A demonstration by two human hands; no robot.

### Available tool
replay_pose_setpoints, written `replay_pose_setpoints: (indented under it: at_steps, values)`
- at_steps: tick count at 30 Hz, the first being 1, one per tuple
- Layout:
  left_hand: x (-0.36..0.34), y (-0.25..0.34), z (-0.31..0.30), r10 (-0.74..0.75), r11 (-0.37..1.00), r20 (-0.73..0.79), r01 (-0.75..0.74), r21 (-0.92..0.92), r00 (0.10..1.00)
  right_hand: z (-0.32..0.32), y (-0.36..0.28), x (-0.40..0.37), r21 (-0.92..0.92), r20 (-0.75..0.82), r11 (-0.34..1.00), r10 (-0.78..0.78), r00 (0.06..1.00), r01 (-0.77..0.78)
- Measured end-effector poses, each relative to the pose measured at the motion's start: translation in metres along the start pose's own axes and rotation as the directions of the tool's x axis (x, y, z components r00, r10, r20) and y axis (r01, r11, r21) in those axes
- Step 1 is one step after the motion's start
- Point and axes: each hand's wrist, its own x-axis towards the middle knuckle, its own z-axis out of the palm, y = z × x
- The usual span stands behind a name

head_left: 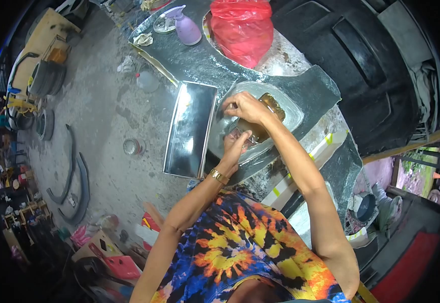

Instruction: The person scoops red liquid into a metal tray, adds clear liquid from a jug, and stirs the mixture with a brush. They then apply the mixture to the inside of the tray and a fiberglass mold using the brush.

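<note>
My left hand [235, 147], with a gold watch [219, 175] on its wrist, is closed on a crinkled piece of clear plastic [240, 134]. Just beyond it my right hand [247, 107] bends over with thumb and fingertips pinched together. Whatever sits in that pinch is too small to make out. Under and beside my right wrist lies a shiny amber-brown object [272, 104], partly covered by the hand and forearm. All this is over a pale, glossy rounded area [294, 112] on the dark sheet. A glossy dark rectangular panel [190, 129] lies close to the left.
A purple spray bottle [185, 28] and a red plastic bag [241, 33] stand at the far side of the dark sheet [315, 91]. A large black panel [351, 55] is at right. On the concrete floor are a jar [133, 147], a jug [147, 82] and curved black strips [83, 187].
</note>
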Motion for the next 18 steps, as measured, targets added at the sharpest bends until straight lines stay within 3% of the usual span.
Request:
replay_pose_setpoints:
  at_steps: [3,4,7,11,15,16,17,18]
  values:
    - [0.001,-0.002,-0.002,0.012,1.0,0.013,-0.012,-0.022,1.0,-0.013,-0.015,-0.009,0.132,0.047,0.991,0.003,0.999,-0.009]
    - [0.002,-0.003,-0.003,0.006,1.0,0.014,-0.006,-0.017,1.0,-0.015,-0.012,-0.011,0.141,0.039,0.987,0.071,0.997,-0.076]
    - [0.003,-0.005,-0.003,-0.006,1.0,0.006,0.006,-0.026,1.0,-0.012,-0.002,-0.009,-0.04,0.027,0.985,0.17,0.985,-0.169]
    - [0.001,-0.002,0.002,0.017,0.999,-0.022,-0.018,-0.045,1.0,0.015,-0.003,0.001,-0.058,-0.05,0.998,-0.019,0.999,0.016]
    - [0.01,-0.012,-0.007,-0.018,0.999,0.048,0.017,0.037,0.999,-0.024,-0.033,-0.021,0.301,-0.167,0.949,0.144,0.975,-0.089]
    - [0.008,-0.01,-0.004,0.003,1.0,0.04,-0.003,0.009,0.999,-0.038,-0.033,-0.03,0.284,-0.198,0.957,0.115,0.973,-0.056]
    - [0.005,-0.004,-0.001,0.027,0.999,0.029,-0.026,-0.021,0.999,-0.059,-0.044,-0.043,0.153,-0.261,0.988,0.072,0.963,-0.032]
    - [0.002,-0.001,0.001,0.05,0.997,0.016,-0.049,-0.051,0.999,-0.077,-0.049,-0.058,0.102,-0.283,0.99,0.125,0.951,-0.1]
